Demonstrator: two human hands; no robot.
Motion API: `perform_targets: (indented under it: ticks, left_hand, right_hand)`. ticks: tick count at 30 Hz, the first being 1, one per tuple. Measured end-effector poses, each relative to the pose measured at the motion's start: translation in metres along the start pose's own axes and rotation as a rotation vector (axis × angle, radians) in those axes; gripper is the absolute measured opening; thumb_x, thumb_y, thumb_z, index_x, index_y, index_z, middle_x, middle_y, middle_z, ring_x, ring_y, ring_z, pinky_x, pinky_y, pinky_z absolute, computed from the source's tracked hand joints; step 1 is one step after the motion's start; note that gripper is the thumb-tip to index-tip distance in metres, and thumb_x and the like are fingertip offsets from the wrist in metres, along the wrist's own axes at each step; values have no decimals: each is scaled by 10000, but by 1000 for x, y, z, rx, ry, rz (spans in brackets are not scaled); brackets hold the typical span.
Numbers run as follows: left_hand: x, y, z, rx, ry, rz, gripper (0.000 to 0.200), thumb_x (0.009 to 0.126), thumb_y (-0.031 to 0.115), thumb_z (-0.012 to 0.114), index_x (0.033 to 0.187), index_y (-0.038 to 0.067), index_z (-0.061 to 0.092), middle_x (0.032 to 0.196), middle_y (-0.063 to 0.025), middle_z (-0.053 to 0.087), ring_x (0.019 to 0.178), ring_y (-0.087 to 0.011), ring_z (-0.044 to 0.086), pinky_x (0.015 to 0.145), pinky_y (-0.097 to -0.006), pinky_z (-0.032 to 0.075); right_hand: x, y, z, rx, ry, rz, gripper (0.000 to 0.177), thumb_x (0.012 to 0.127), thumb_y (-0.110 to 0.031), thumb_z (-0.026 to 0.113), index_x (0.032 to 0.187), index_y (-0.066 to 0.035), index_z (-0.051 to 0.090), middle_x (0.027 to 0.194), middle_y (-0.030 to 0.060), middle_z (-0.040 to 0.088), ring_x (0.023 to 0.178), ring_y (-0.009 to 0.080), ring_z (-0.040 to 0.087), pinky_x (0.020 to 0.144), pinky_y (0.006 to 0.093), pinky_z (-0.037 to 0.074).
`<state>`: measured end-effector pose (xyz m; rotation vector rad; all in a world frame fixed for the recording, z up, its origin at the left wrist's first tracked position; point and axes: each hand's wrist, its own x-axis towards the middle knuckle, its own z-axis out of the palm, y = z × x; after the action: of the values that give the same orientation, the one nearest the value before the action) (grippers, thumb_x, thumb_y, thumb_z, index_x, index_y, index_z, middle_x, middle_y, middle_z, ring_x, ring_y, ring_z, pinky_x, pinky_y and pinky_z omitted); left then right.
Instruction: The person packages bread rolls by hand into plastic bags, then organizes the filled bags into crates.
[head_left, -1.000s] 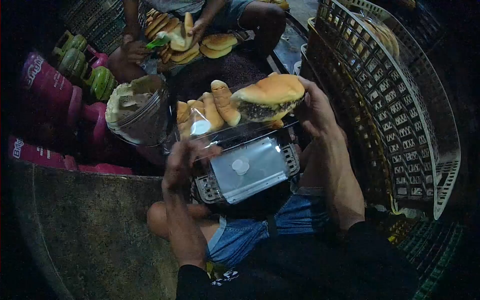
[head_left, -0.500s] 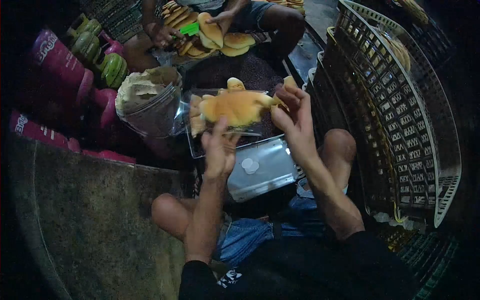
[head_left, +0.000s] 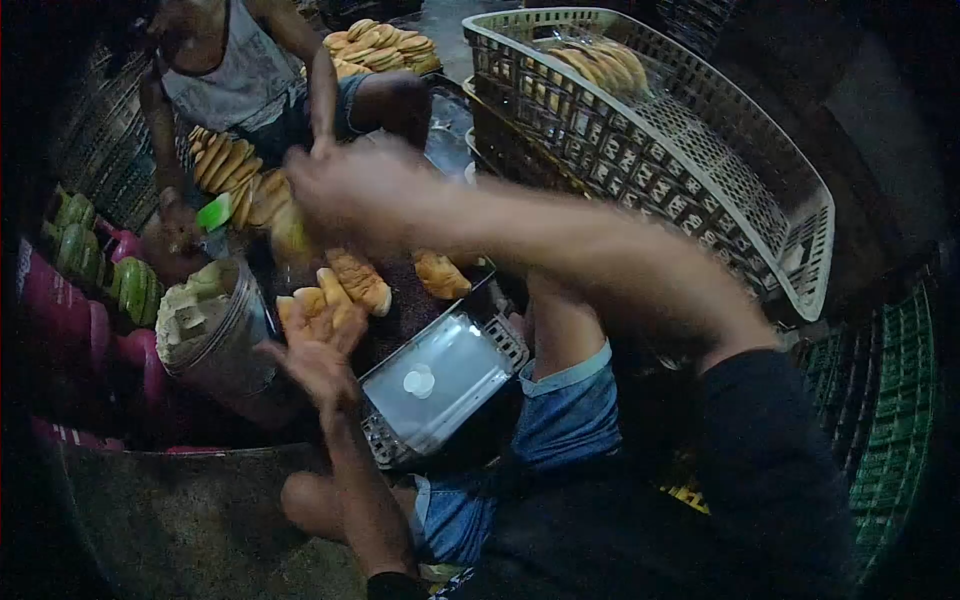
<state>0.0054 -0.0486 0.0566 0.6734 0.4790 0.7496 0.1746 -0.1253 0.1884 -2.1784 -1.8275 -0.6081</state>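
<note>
My left hand [head_left: 322, 358] is open, palm up with fingers apart, right at several bread rolls [head_left: 312, 300] on a tray of dark granules [head_left: 400, 312]. My right hand [head_left: 355, 192] reaches across to the far left, over the near end of the bread in front of the co-worker; motion smears its fingers. Beneath it is a blurred yellowish piece of bread [head_left: 290, 232]. A browned roll [head_left: 358, 282] lies just beyond my left hand, and another roll [head_left: 440, 275] sits farther right on the granules. Closer to me is a stack of clear plastic bags [head_left: 435, 350] with round white discs [head_left: 418, 382] on top.
A tub of pale cream [head_left: 200, 315] stands left of my left hand. Across from me sits a co-worker, one hand near a green spatula [head_left: 214, 212], beside rows of split buns [head_left: 222, 165]. A tall plastic crate [head_left: 690, 150] holding bagged bread [head_left: 600, 68] stands right.
My right hand has swung far forward and left. The roll formerly between my hands is no longer there, and my left hand has opened. The view has turned right.
</note>
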Motion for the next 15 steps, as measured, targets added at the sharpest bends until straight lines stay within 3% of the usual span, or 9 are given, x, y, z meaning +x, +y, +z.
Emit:
perform_targets:
  ticks: [2, 3, 4, 5, 6, 9, 10, 12, 15]
  left_hand:
    - [17, -52, -49, 776, -375, -128, 693, 888, 603, 445, 1136, -29, 583, 879, -177, 662, 767, -279, 661, 664, -368, 538]
    - [20, -82, -52, 1299, -526, -228, 570, 851, 534, 567, 860, -26, 675, 755, -140, 682, 660, -265, 660, 636, -385, 526]
    - [10, -109, -50, 1720, -621, -450, 567, 801, 533, 631, 802, -33, 679, 740, -183, 674, 688, -320, 659, 669, -417, 519]
    - [-5, -124, -42, 2070, -740, -350, 614, 787, 570, 632, 856, -38, 678, 829, -229, 671, 787, -374, 658, 724, -459, 508]
    - [-18, -131, -36, 2132, -623, -268, 618, 785, 583, 629, 861, -29, 680, 933, -241, 666, 906, -384, 648, 755, -473, 499]
    - [-7, -138, -51, 2084, -712, -400, 604, 795, 571, 625, 871, -26, 679, 1022, -248, 647, 975, -381, 629, 776, -485, 492]
    - [-7, -139, -54, 2057, -656, -275, 551, 809, 524, 637, 826, -24, 684, 905, -234, 672, 891, -371, 654, 750, -476, 496]
    - [0, -133, -60, 1902, -723, -467, 516, 825, 488, 636, 788, -24, 686, 800, -217, 673, 820, -363, 664, 726, -465, 499]
    - [13, -125, -69, 1670, -725, -580, 491, 859, 445, 617, 723, -23, 673, 665, -165, 649, 649, -286, 645, 622, -404, 496]
  right_hand:
    - [-11, 52, -102, 100, -231, 266, 550, 750, -79, 716, 1241, -48, 472, 930, 151, 676, 769, 283, 679, 629, 362, 561]
    - [-24, 77, -132, 0, -217, 303, 540, 769, -178, 690, 1237, -32, 463, 981, 173, 657, 848, 293, 657, 702, 374, 535]
    - [-36, 103, -163, -98, -207, 341, 556, 789, -276, 663, 1233, -15, 454, 1032, 195, 639, 927, 303, 635, 775, 386, 508]
    - [-38, 107, -190, -376, -176, 480, 693, 811, -495, 620, 1248, 3, 416, 1051, 230, 626, 995, 338, 609, 844, 421, 464]
    - [-39, 113, -196, -350, -351, 642, 623, 836, -443, 593, 1221, 21, 439, 1063, 231, 618, 1002, 349, 601, 853, 412, 456]
    - [-46, 140, -170, -507, -424, 702, 660, 813, -460, 597, 1232, 24, 433, 1066, 218, 617, 999, 345, 601, 807, 422, 474]
    - [-46, 137, -172, -491, -438, 717, 606, 831, -421, 589, 1223, 20, 450, 1073, 208, 618, 1004, 333, 603, 801, 409, 482]
    - [-50, 130, -181, -461, -469, 754, 499, 867, -345, 573, 1205, 11, 484, 1087, 190, 619, 1013, 310, 606, 788, 384, 498]
    - [-90, 241, -140, -176, -330, 548, 486, 820, -214, 677, 1214, -16, 470, 1048, 161, 633, 909, 232, 632, 728, 336, 531]
